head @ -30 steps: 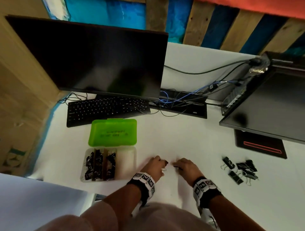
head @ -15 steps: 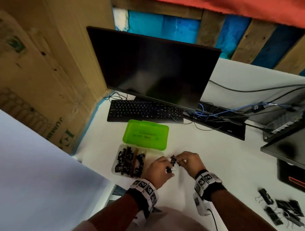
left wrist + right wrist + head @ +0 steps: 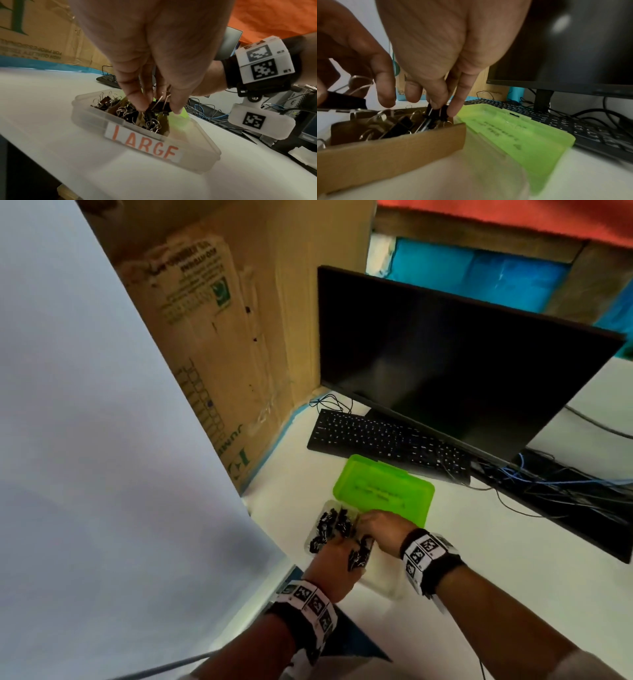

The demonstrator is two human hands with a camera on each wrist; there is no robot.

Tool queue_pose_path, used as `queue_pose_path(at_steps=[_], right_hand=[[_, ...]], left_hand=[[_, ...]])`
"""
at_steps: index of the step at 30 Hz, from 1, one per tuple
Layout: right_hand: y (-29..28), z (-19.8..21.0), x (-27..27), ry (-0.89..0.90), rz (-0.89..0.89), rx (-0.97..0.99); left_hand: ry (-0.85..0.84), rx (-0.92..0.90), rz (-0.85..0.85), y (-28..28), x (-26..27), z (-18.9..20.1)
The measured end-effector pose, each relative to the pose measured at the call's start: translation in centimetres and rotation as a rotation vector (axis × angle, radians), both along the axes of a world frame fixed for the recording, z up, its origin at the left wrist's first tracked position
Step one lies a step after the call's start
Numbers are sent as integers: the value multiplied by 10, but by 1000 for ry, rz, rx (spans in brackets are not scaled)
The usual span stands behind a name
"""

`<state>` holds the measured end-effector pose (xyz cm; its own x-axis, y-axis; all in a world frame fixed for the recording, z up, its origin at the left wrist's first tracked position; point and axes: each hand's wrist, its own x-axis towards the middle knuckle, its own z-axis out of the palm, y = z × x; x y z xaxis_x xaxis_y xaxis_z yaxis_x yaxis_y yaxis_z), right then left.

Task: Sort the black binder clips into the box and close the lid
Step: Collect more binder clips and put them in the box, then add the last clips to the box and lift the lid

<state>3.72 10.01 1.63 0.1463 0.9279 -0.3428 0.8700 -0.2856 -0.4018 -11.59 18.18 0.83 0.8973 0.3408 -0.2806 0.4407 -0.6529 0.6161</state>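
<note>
A clear box [image 3: 380, 580] labelled LARGE [image 3: 144, 143] lies on the white table with its green lid [image 3: 383, 491] folded open behind it. Several black binder clips [image 3: 329, 523] fill its left part, inside a brown cardboard divider [image 3: 385, 155]. My left hand [image 3: 344, 544] hovers over that pile and pinches a black binder clip [image 3: 160, 106] between thumb and fingers [image 3: 176, 108]. My right hand [image 3: 363, 517] is just beyond it, by the lid's hinge, and pinches a second black clip [image 3: 436, 113] low over the divider. The box's right part holds no clips.
A black keyboard [image 3: 383, 440] and a dark monitor [image 3: 445, 364] stand right behind the lid. Tangled cables [image 3: 565, 487] lie at the back right. A tall cardboard carton [image 3: 222, 337] and a pale panel [image 3: 102, 440] close off the left side.
Both hands have moved left from the middle of the table to above the box, each carrying a clip. The head view has swung left, so the loose clips at the right are out of sight.
</note>
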Motion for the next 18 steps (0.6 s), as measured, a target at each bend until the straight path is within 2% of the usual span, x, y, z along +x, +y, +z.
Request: queue_pose_path(at_steps=[2,5,8,14,18], right_hand=[[3,-3,1,13,-69,69],[7,-10,2,70,-281,185],[9,-11,-1,85,-402,196],[-5,-9,-6,-51,-316,27],[-10,-11,-10,-266,-223,-44]], left_hand=[[-7,-5,3,1,-3,-2],[-16,-21,13,2,-2,-2],[-52,22,-51,0,3,-1],[-73,39,-109,1,12,-4],[-42,154,-178,6,15,-8]])
